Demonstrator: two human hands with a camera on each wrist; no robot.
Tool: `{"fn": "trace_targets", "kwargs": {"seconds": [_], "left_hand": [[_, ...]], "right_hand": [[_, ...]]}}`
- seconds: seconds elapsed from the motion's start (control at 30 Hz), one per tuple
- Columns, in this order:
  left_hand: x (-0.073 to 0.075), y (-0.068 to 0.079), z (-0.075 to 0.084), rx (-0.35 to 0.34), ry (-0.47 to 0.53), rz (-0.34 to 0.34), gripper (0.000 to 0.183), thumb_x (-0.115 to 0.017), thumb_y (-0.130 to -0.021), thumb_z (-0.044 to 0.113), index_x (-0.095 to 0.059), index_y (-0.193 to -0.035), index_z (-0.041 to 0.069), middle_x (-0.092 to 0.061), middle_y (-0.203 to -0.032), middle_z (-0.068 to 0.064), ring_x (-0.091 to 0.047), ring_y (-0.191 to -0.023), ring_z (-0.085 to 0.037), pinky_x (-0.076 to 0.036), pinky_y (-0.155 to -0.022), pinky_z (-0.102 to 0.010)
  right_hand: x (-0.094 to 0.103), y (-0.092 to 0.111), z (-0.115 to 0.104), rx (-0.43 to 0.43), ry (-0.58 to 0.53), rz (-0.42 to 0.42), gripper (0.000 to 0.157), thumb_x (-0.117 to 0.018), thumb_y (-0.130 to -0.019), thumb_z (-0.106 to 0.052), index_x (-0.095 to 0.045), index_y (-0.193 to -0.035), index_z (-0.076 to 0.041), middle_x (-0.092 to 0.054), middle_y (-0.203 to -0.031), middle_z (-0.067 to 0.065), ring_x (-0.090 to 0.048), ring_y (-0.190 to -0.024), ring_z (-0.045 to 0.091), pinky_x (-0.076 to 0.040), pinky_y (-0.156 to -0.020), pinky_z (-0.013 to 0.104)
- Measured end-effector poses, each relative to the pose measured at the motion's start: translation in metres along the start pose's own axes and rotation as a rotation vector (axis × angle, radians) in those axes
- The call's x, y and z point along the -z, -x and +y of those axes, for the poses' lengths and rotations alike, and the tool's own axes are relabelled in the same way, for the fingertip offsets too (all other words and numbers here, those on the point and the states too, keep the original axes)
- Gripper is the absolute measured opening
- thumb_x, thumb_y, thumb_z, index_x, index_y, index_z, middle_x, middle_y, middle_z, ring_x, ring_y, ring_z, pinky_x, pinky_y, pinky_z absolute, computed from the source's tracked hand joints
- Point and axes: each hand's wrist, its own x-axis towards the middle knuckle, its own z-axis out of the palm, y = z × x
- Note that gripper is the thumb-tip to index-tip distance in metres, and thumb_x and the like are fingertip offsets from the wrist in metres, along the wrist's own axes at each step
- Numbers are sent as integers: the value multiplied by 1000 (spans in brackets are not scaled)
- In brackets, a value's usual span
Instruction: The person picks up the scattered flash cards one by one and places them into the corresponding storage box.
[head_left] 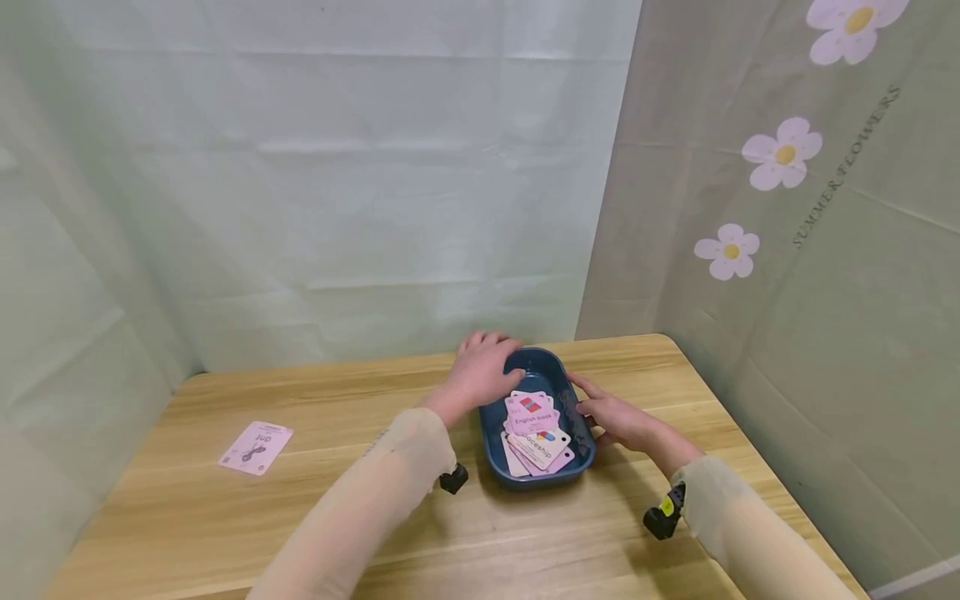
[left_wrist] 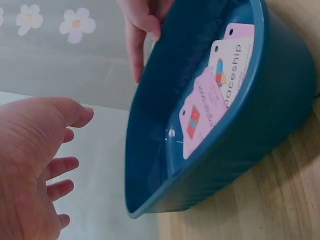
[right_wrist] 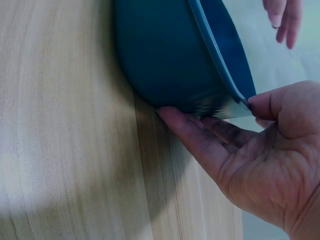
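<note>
A deep blue plastic bin [head_left: 542, 375] stands on the wooden table, with several flash cards inside. On top are a pink "English book" card [head_left: 533, 416] and a white card reading "paceship" [head_left: 542, 448], its first letters covered. My right hand [head_left: 618, 417] grips the bin's right wall; in the right wrist view its thumb [right_wrist: 265, 104] is at the rim and its fingers lie against the outside. By the far left corner hovers my left hand [head_left: 480, 371]. The left wrist view shows that hand [left_wrist: 35, 160] apart from the bin, fingers loosely bent and holding nothing.
A single pink card [head_left: 257, 447] with a dark insect picture lies on the left of the table [head_left: 337, 408]. Pale curtains [head_left: 360, 183] rise behind the table and at both sides, the right one [head_left: 825, 350] printed with flowers.
</note>
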Motion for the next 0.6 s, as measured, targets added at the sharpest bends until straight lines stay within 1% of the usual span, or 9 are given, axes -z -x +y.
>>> {"fn": "trace_targets", "kwargs": {"seconds": [0.17,0.2,0.33,0.5,0.6], "left_hand": [[8,5,2,-26,24,27,59,-58,-87,47,-42,-140,26,-40,-140,-3,-30,-128,-30,-15,-107,-52],[9,6,2,-31,28,33,59,-58,-87,47,-42,-140,27,-40,-140,-3,-30,-129,-29,-14,-107,-52],[14,11,3,-56,42,59,61,-58,-85,49,-41,-140,28,-38,-141,-3,-29,-129,-29,-13,-107,-52],[21,18,0,-79,40,103,64,-58,-85,52,-39,-141,28,-37,-143,-3,-29,-129,-28,-12,-107,-53],[25,23,-3,-81,27,122,66,-56,-84,55,-37,-142,29,-36,-143,-3,-29,-129,-28,-12,-107,-54]], "right_hand": [[0,0,1,1,5,0,56,-39,-98,-17,-19,-146,-39,-35,-138,17,-51,-106,34,-51,-73,48],[0,0,1,9,11,-6,57,-38,-98,-17,-17,-147,-38,-34,-139,18,-51,-106,35,-51,-73,49],[1,0,2,10,16,-6,57,-38,-99,-17,-16,-147,-38,-31,-141,18,-50,-107,35,-51,-74,49],[1,0,3,4,13,5,57,-38,-98,-17,-19,-146,-39,-29,-143,16,-50,-107,34,-51,-74,49],[1,-1,3,5,13,8,57,-39,-98,-17,-19,-146,-40,-29,-143,16,-50,-105,34,-51,-73,48]]}}
